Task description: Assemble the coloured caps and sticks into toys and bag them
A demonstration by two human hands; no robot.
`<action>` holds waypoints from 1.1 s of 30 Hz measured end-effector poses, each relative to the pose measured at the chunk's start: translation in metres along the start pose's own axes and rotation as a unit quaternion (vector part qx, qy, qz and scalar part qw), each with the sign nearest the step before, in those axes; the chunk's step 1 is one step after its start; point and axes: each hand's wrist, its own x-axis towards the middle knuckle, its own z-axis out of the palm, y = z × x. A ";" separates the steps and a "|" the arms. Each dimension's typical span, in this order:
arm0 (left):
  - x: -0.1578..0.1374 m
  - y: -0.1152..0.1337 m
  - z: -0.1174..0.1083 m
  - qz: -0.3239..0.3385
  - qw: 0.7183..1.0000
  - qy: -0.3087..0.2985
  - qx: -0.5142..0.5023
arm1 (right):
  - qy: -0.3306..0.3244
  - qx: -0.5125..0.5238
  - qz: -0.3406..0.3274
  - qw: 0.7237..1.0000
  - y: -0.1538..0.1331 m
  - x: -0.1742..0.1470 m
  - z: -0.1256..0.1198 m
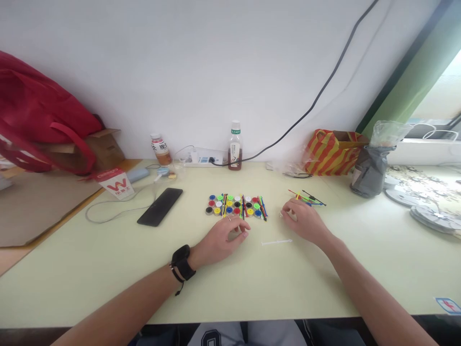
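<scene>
My left hand [223,240], with a watch on its wrist, rests on the table just in front of several small coloured discs [236,210]. Its fingers are loosely curved, with a gap between thumb and forefinger and nothing held. Thin coloured sticks [243,206] lie in bunches between and beside the disc groups. My right hand [304,218] is farther right, fingers curled and pinched together. A tiny whitish bit shows at its fingertips, too small to name. Just behind that hand lies a loose pile of coloured sticks [313,199]. One white arrow-like stick [276,242] lies between my hands.
A black phone [160,206] and a white cable lie to the left, near a paper snack box [114,184]. Two bottles, one brown [235,149], and a power strip [201,157] stand along the wall. Rightward are a striped bag [333,154], a grey bag [370,170] and flat grey discs [435,218].
</scene>
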 end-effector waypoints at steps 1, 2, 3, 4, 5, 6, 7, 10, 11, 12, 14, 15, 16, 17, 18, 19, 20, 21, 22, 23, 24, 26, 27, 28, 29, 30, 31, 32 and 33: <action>0.000 0.000 0.000 0.000 1.000 0.000 0.001 | -0.027 0.039 -0.008 0.999 -0.008 -0.002 -0.003; 0.000 0.001 0.000 0.001 1.000 -0.001 0.003 | -0.060 0.085 -0.028 0.994 -0.017 -0.004 -0.005; 0.000 0.002 -0.001 0.003 1.000 -0.003 0.005 | -0.089 0.132 -0.052 0.986 -0.026 -0.006 -0.007; -0.001 0.002 -0.001 0.005 1.000 -0.009 0.008 | -0.107 0.168 -0.072 0.977 -0.033 -0.007 -0.009; -0.001 0.003 -0.002 0.009 1.000 -0.016 0.010 | -0.114 0.193 -0.082 0.971 -0.039 -0.009 -0.011; -0.001 0.004 -0.002 0.013 1.000 -0.024 0.011 | -0.121 0.208 -0.088 0.967 -0.043 -0.010 -0.012; -0.002 0.004 -0.003 0.018 0.999 -0.033 0.010 | -0.130 0.214 -0.090 0.964 -0.045 -0.010 -0.014; -0.002 0.003 -0.002 0.029 0.999 -0.042 0.010 | -0.189 0.205 -0.095 0.956 -0.039 -0.012 -0.019; -0.002 0.002 -0.002 0.030 0.999 -0.039 0.011 | -0.211 0.200 -0.095 0.952 -0.035 -0.013 -0.021; -0.002 0.001 -0.001 0.029 0.999 -0.034 0.013 | -0.228 0.196 -0.094 0.949 -0.031 -0.013 -0.023; -0.002 -0.002 0.001 0.024 0.999 -0.023 0.014 | -0.250 0.190 -0.087 0.945 -0.025 -0.014 -0.026; -0.002 -0.002 0.001 0.021 0.999 -0.021 0.013 | -0.258 0.189 -0.083 0.944 -0.023 -0.014 -0.027; -0.002 -0.003 0.002 0.020 1.000 -0.021 0.013 | -0.264 0.188 -0.079 0.943 -0.022 -0.014 -0.028; -0.001 -0.003 0.002 0.021 0.999 -0.022 0.012 | -0.271 0.189 -0.076 0.941 -0.022 -0.013 -0.028; -0.001 -0.003 0.002 0.022 0.999 -0.024 0.011 | -0.276 0.191 -0.075 0.939 -0.022 -0.013 -0.028; -0.001 -0.002 0.002 0.025 0.999 -0.025 0.010 | -0.280 0.194 -0.076 0.937 -0.023 -0.013 -0.028; -0.001 -0.002 0.002 0.027 0.999 -0.024 0.009 | -0.282 0.198 -0.079 0.936 -0.025 -0.013 -0.027; -0.001 -0.001 0.002 0.028 0.999 -0.021 0.008 | -0.281 0.203 -0.083 0.934 -0.027 -0.013 -0.026; -0.001 -0.001 0.002 0.029 0.999 -0.017 0.008 | -0.278 0.209 -0.087 0.933 -0.029 -0.013 -0.026; -0.001 0.000 0.001 0.030 0.999 -0.015 0.008 | -0.275 0.217 -0.090 0.932 -0.032 -0.014 -0.025; -0.001 0.000 0.001 0.031 0.999 -0.016 0.008 | -0.271 0.227 -0.093 0.931 -0.035 -0.014 -0.025; 0.000 0.002 0.000 0.038 0.999 -0.025 0.007 | -0.267 0.246 -0.104 0.926 -0.042 -0.015 -0.024; 0.000 0.003 0.000 0.040 0.999 -0.028 0.006 | -0.266 0.258 -0.109 0.922 -0.045 -0.016 -0.022; 0.000 0.004 -0.001 0.043 0.999 -0.029 0.003 | -0.263 0.272 -0.113 0.919 -0.049 -0.016 -0.021; 0.000 0.006 -0.002 0.044 0.999 -0.026 0.001 | -0.258 0.289 -0.112 0.915 -0.054 -0.017 -0.019; 0.000 0.007 -0.002 0.046 0.999 -0.021 0.000 | -0.249 0.309 -0.105 0.912 -0.058 -0.017 -0.016; 0.001 0.008 -0.003 0.047 0.999 -0.014 0.000 | -0.237 0.328 -0.094 0.909 -0.063 -0.018 -0.012; 0.001 0.009 -0.004 0.050 0.999 -0.010 -0.001 | -0.222 0.345 -0.082 0.908 -0.067 -0.018 -0.009; 0.001 0.010 -0.004 0.054 0.999 -0.007 -0.001 | -0.207 0.356 -0.071 0.909 -0.071 -0.018 -0.005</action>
